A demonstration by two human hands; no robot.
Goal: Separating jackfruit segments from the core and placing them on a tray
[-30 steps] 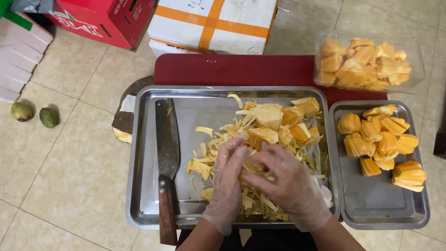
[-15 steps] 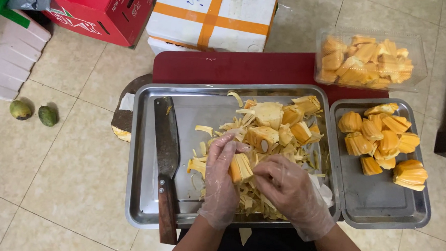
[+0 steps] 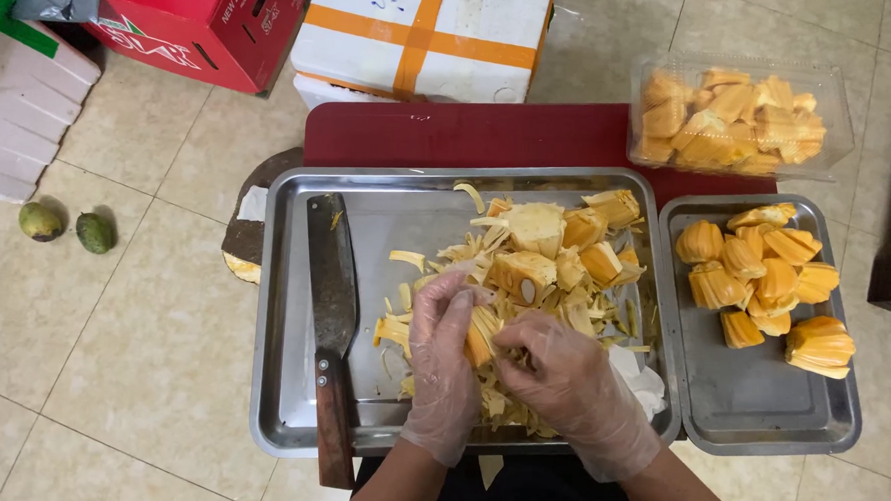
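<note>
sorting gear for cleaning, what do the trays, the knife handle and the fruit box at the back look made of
Large tray and small tray: likely stainless steel, grey with a brushed sheen and rolled rims. Knife handle: looks like dark reddish-brown wood, with pale rivet dots. Fruit box: clear thin plastic, as the orange pieces show through its glossy walls.

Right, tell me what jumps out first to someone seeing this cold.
The heap of yellow jackfruit scraps filling the big steel tray, with the gloved left hand and right hand gripping one pod over it. Next, the cleaver lying on that tray's left side, and the cleaned pods in the smaller tray to the right.
</note>
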